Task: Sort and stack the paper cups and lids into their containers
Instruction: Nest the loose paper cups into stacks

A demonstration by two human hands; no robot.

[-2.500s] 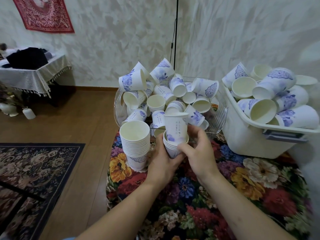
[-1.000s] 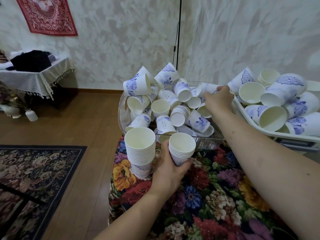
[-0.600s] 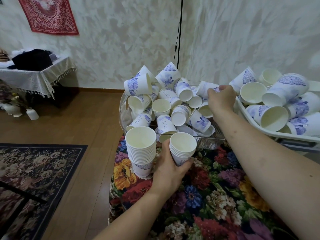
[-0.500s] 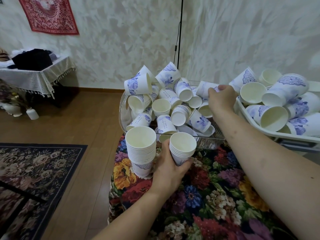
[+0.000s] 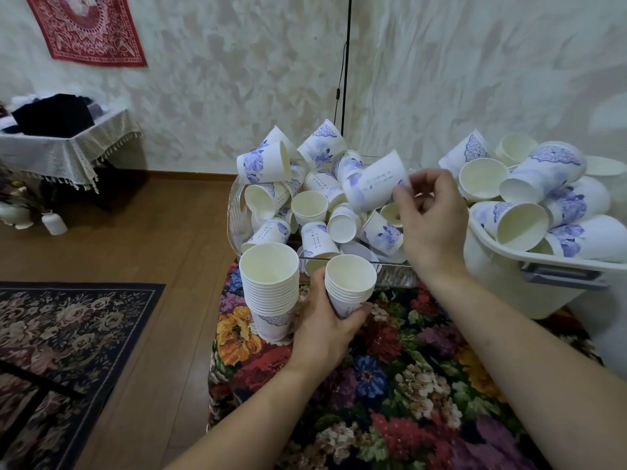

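Head view looks down on a counter draped in a dark floral cloth (image 5: 390,385). The left hand (image 5: 325,320) has its fingers wrapped round the short stack of nested white paper cups (image 5: 349,286) standing on the cloth, just beside a taller stack of the same cups (image 5: 269,290) that stands untouched. The right hand (image 5: 431,222) is raised over the clear plastic tray (image 5: 237,218), its fingers pinching the rim end of a single white paper cup with blue flower print (image 5: 375,184), which lies tilted on its side in the air above the heap.

Judging by what lies about, the job is early: only 2 stacks exist, while the tray holds a jumble of loose cups and the white plastic bin (image 5: 502,286) at the right is heaped with more. Flat white lids (image 5: 605,166) appear at the bin's far edge, unsorted.
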